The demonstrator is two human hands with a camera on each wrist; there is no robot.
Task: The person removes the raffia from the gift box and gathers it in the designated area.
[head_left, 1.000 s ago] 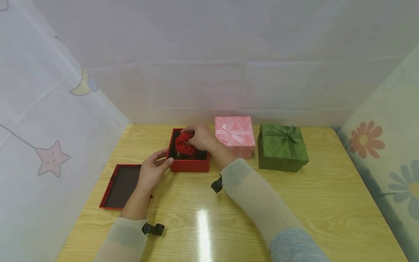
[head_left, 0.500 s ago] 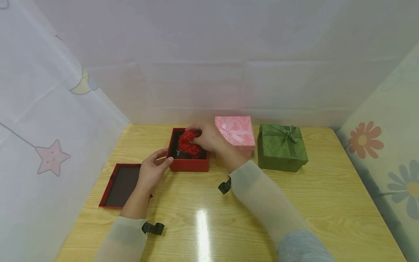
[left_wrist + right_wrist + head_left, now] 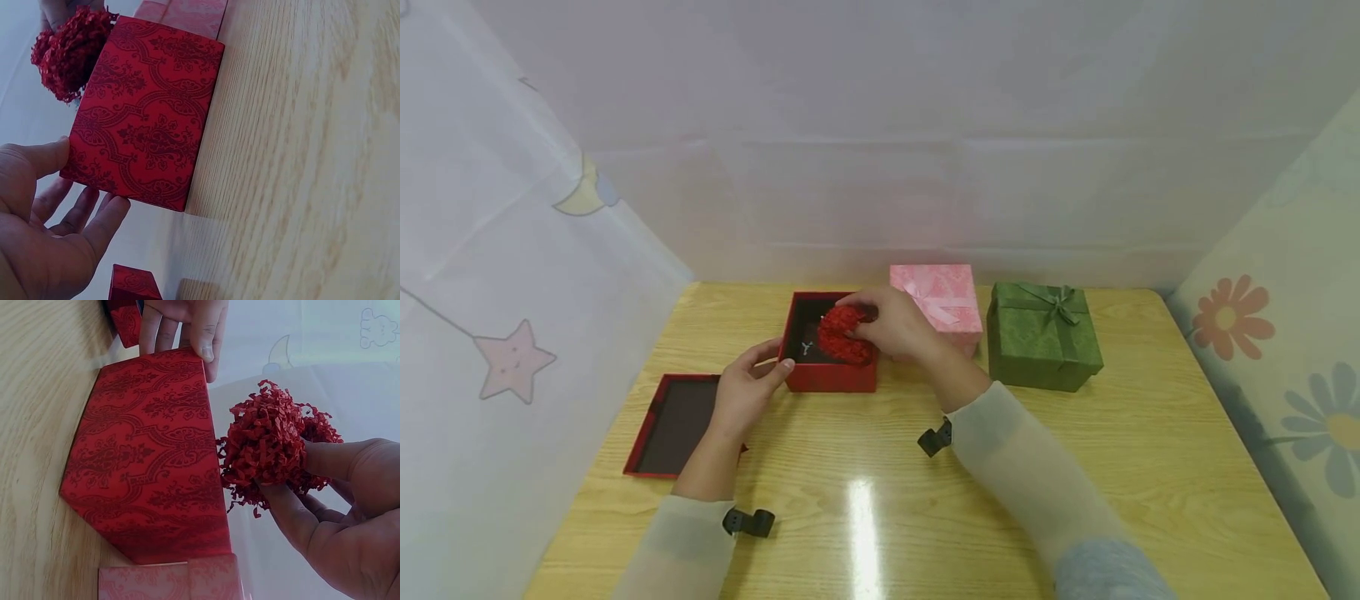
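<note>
The red patterned box (image 3: 832, 380) stands without its lid on the table, its inside dark. My left hand (image 3: 747, 398) grips its left front corner, thumb on the rim and fingers along the side. Between thumb and fingers, my right hand (image 3: 898, 325) pinches a bundle of red shredded paper (image 3: 265, 440). In the right wrist view, loose strands hang from the bundle beside the box rim. A small silvery piece (image 3: 807, 348) shows on the box floor. At the left, partly behind my left forearm, lies the red lid (image 3: 679, 425), dark inside facing up.
A pink gift box (image 3: 936, 304) with a ribbon bow stands just right of the red box, partly behind my right hand. Farther right is a green gift box (image 3: 1041, 346) with a bow. Pale printed cloth (image 3: 820, 167) hangs behind the wooden table (image 3: 820, 492).
My right hand has moved right with the red shredded paper, toward the right side of the box. More of the dark inside and the silvery piece now shows. The left hand stays put.
</note>
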